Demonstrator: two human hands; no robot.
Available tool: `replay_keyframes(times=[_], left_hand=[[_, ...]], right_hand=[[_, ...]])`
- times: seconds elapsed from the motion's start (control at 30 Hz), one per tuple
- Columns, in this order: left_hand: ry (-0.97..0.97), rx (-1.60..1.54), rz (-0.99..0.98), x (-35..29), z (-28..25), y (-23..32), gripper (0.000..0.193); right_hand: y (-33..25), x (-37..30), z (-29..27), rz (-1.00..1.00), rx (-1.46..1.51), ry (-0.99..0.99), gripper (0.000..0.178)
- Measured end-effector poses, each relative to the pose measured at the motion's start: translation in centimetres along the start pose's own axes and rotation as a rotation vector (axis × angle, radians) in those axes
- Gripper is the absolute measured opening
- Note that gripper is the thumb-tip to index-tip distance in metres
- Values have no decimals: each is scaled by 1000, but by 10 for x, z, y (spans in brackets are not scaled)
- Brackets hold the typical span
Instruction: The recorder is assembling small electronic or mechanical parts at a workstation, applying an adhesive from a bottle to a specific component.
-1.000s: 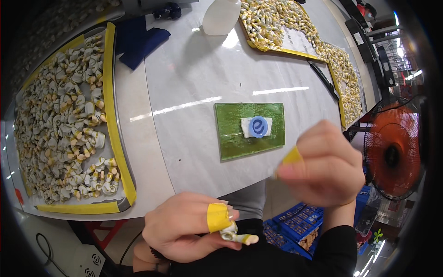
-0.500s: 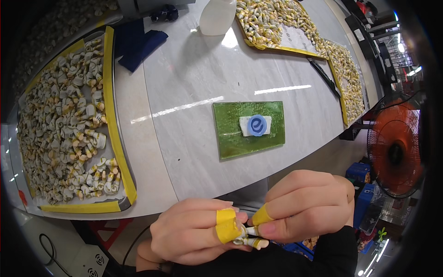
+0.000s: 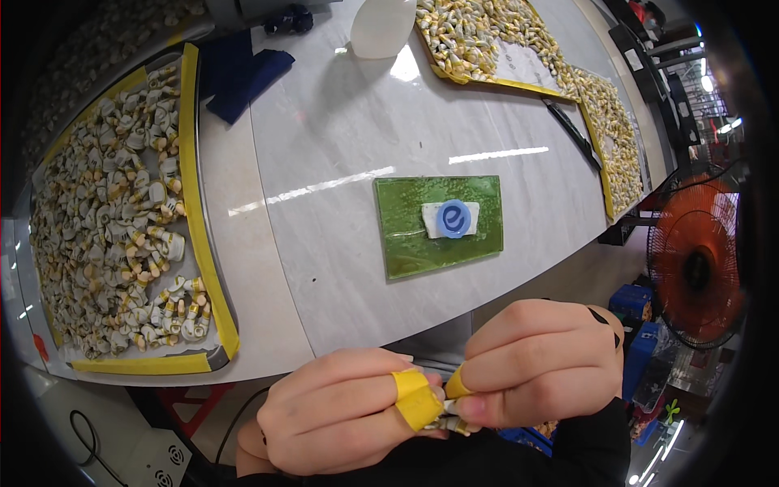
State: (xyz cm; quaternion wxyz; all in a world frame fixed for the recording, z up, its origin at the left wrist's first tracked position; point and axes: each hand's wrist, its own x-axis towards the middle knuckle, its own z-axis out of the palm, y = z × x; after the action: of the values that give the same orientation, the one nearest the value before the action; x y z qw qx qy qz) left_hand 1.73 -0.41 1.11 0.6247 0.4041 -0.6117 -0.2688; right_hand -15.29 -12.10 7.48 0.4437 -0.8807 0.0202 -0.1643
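Note:
Below the table's near edge, my left hand [image 3: 345, 410] grips a small white-and-yellow figurine part [image 3: 445, 422] with peach-coloured ends. Yellow tape wraps two of its fingertips. My right hand [image 3: 540, 365] meets it from the other side, thumb and taped forefinger pinching the same part. Fingers cover most of the piece, so its full shape is hidden. Beyond the hands, a green rectangular board [image 3: 406, 252] lies on the table. On the board is a white pad [image 3: 430, 221] bearing a round light-blue cap [image 3: 453, 219] with a dark blue swirl.
At left, a yellow-edged tray [image 3: 195, 162] holds many similar figurine parts. More small pieces fill yellow-edged trays [image 3: 503, 84] at the far right, beside a black pen-like tool [image 3: 572, 134]. A translucent bottle [image 3: 383, 31] and dark blue cloth [image 3: 251, 85] stand far back; an orange fan [image 3: 696, 268] is right.
My left hand has turned slightly and shifted right, and its fingers now cover more of the figurine part. My right hand keeps its pinch. The view has shifted a little.

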Motion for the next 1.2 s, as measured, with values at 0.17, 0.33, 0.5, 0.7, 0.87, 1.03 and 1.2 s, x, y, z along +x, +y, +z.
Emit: replay_keyframes(times=[0.17,0.33,0.5,0.7,0.87,1.03,1.2], left_hand=[[-5,3,-21,-4,4,-5,30],[201,62,-27,-7,24,-5,35],[-22,87,-50,-4,4,-7,42],[138,-674,-554,-9,12,-3,22],[-33,-733,-610,-17,8,-11,22],[-3,-808,-688,-14,6,-6,19],[-92,-633,-708,-7,-3,2,19]], right_hand=[[2,-2,6,-10,-75,86,18],[0,-5,15,-7,-208,241,17],[15,-8,19,-28,-14,256,14],[18,-4,10,198,199,251,16],[17,-1,13,250,269,157,16],[14,5,13,281,221,93,13],[20,7,14,186,244,78,13]])
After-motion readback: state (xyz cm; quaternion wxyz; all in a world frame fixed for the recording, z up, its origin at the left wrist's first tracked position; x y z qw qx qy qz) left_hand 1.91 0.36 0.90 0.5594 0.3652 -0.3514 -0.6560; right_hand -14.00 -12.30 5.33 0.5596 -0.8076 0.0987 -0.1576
